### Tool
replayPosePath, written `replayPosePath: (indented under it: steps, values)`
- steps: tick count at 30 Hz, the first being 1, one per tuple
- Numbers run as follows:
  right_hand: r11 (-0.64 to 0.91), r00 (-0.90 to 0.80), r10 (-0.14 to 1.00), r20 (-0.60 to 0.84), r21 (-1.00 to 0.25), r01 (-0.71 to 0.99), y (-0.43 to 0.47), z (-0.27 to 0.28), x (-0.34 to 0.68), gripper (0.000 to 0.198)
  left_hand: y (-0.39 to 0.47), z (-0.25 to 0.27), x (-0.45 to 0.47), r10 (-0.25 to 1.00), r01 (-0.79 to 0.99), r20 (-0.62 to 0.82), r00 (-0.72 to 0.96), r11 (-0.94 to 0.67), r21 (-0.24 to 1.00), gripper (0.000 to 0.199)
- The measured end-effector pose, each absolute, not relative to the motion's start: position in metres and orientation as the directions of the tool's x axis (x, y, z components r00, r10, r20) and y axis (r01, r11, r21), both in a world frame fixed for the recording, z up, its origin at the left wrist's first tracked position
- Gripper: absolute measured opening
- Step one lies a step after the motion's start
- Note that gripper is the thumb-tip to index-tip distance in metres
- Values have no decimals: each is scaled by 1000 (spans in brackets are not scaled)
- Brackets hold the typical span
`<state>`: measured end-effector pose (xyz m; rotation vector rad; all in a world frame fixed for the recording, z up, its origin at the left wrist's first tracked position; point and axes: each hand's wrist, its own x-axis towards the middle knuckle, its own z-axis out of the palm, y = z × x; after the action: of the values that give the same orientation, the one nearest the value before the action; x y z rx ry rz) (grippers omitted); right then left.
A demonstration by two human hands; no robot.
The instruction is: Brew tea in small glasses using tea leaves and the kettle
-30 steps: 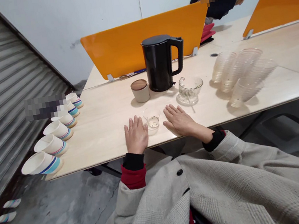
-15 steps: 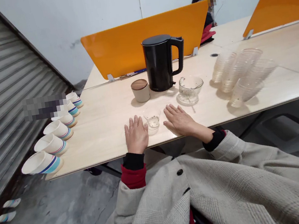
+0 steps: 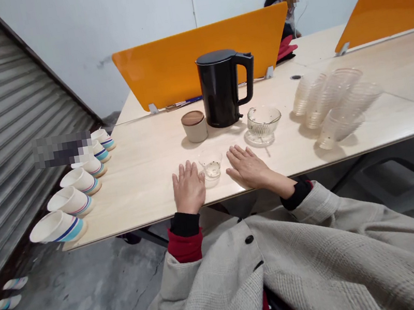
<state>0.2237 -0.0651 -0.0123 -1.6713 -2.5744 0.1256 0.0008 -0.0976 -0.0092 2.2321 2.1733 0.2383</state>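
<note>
My left hand lies flat on the pale wooden table, palm down, holding nothing. On the other side of a small clear plastic cup, my right hand rests palm down too, fingers stretched out and empty. The cup stands upright between them, with dark specks near its bottom. Behind it sit a grey canister with a wooden lid and a black electric kettle, its handle to the right. Beyond my right fingertips is a ribbed glass cup on a glass saucer.
Several paper cups line the table's left edge. Stacked clear plastic cups stand to the right. Orange dividers run along the back, with a thin brush at the foot of one. A person is behind.
Both hands and the things on the table stay where they were. Only the view has shifted very slightly.
</note>
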Motion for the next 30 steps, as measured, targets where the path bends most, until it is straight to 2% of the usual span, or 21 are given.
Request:
replayPosePath:
  steps: [30]
  values:
    - [396,-399,917,-9,-102,913,-68,-7,222,75,-97,-9,1,995,994,98,23,-33,106,58]
